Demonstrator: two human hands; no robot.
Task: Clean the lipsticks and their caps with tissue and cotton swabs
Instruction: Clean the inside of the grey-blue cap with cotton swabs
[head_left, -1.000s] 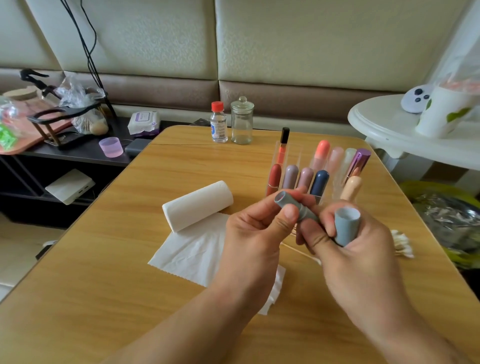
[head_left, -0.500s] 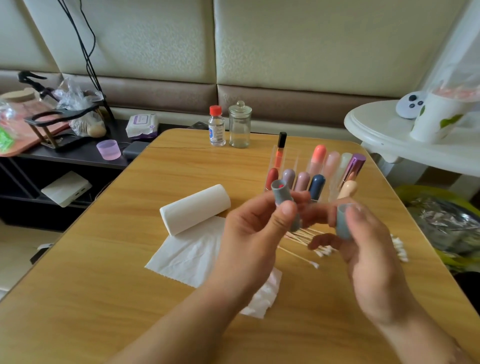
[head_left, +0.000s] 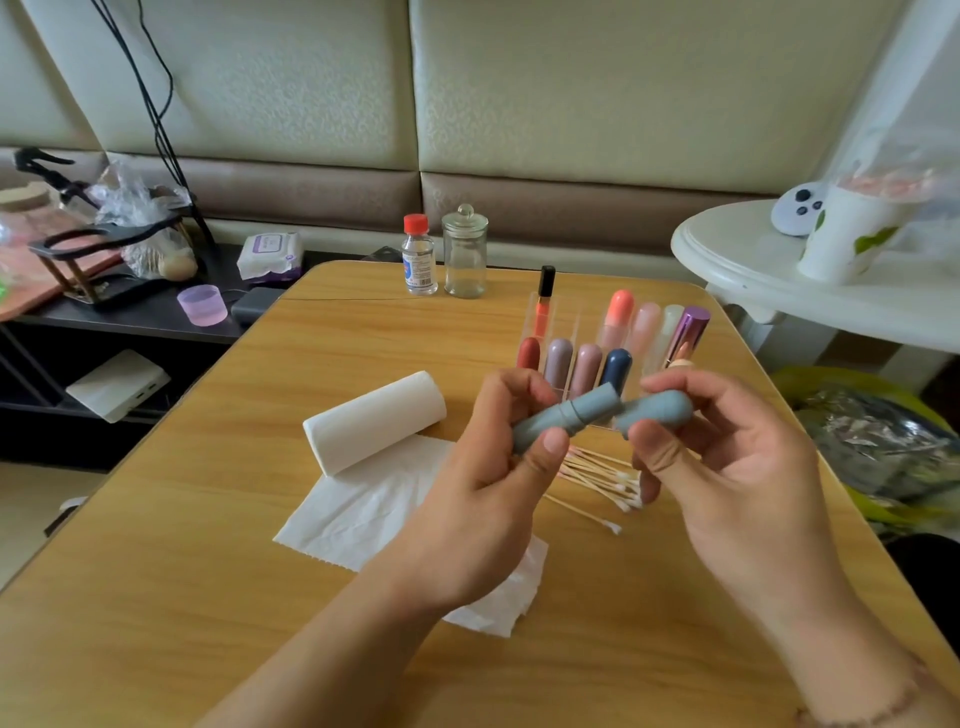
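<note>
Left hand (head_left: 488, 483) grips grey lipstick (head_left: 563, 418), frame centre; right hand (head_left: 727, 467) pinches its cap (head_left: 657, 410), mouth at tube tip, apparently recapping. Swabs (head_left: 602, 475) and tissue (head_left: 374, 499) below on bench (head_left: 156, 571). Rack lipsticks (head_left: 587, 364) above: unclear which are cleaned.

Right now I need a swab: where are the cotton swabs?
Head view: the cotton swabs lie on the wooden table, right of the tissue sheet, below both hands.
</note>
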